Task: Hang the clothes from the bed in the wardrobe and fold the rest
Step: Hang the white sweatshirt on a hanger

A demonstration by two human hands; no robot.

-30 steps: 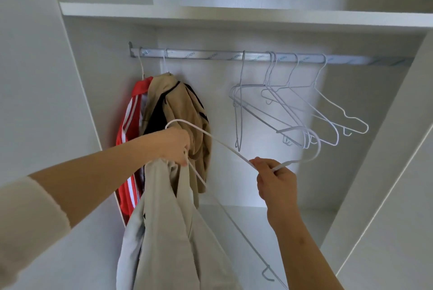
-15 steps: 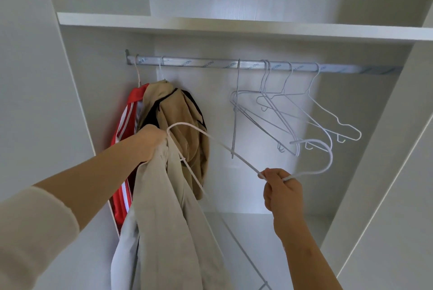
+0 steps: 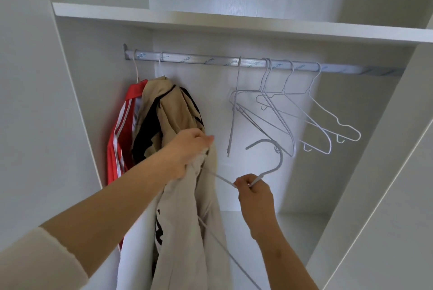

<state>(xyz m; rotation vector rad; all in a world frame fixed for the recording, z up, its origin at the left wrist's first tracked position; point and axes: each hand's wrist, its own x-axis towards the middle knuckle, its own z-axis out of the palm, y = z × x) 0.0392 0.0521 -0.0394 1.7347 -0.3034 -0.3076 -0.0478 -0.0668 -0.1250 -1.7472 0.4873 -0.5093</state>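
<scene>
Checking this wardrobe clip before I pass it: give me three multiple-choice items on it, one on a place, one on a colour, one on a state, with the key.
1. Where on the rail do the garments already hung sit?
A. at its left end
B. in its middle
C. at its right end

2. What colour is the leftmost hung garment?
A. blue
B. green
C. red with white stripes

3. What does the right hand hold?
A. nothing
B. a white hanger by its neck
C. a folded towel

Key:
1 A, the red garment and the tan garment hang by the rail's left bracket, while the empty hangers hang further right.
2 C, red cloth with white stripes shows there.
3 B, its fingers pinch the white hanger just below the hook, while the left hand grips the beige garment.
</scene>
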